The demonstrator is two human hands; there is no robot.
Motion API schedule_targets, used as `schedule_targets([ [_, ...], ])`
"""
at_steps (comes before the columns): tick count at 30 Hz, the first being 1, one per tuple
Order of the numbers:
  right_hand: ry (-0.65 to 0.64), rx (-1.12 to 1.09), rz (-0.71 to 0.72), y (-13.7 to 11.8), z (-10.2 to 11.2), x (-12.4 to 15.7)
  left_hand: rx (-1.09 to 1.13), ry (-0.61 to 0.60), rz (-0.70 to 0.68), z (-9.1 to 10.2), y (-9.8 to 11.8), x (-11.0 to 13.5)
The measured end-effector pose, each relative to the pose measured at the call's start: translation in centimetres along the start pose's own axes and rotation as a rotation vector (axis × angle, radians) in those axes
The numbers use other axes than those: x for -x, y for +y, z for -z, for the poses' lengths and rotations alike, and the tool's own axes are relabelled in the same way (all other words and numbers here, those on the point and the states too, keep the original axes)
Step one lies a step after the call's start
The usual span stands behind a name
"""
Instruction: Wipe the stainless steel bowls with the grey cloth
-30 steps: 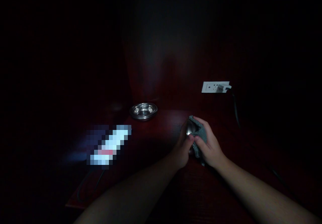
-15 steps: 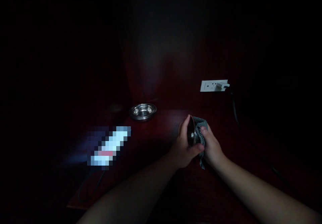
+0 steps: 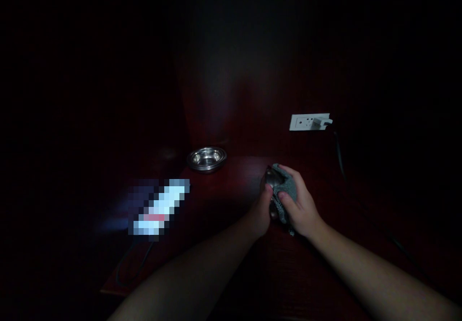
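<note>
One metal bowl [image 3: 274,176] we are holding over the tabletop [image 3: 240,174]: our left hand [image 3: 262,211] is clamping its side, our right hand [image 3: 303,210] the grey cloth [image 3: 289,189] against it; we should be pressing evenly.

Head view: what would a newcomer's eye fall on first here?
Probably the bright, pixelated patch at left, glowing in the dark. Next, right of centre, the left hand on a metal bowl and the right hand pressing a grey cloth to it. Beyond them stand shiny stacked dishes, with a white socket on the wall at right.
</note>
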State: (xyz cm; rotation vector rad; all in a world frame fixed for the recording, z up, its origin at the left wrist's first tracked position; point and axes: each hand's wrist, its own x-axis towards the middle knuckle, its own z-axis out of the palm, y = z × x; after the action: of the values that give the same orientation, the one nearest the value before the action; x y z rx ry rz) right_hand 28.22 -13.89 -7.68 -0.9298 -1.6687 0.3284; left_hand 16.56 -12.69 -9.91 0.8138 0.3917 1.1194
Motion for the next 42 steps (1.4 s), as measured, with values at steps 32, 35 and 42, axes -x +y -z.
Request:
schedule_targets([
  [32, -0.168, 0.153, 0.227, 0.8, 2.0, -1.7, 0.167, -0.014, 0.074, -1.6, 1.9, 0.2],
  [35, -0.152, 0.114, 0.179, 0.7, 1.7, -1.5, 0.162, -0.015, 0.07, -1.5, 1.7, 0.3],
  [42, -0.152, 0.055, 0.107, 0.7, 1.6, -1.2, 0.156, -0.004, 0.066, -1.4, 1.5, 0.2],
])
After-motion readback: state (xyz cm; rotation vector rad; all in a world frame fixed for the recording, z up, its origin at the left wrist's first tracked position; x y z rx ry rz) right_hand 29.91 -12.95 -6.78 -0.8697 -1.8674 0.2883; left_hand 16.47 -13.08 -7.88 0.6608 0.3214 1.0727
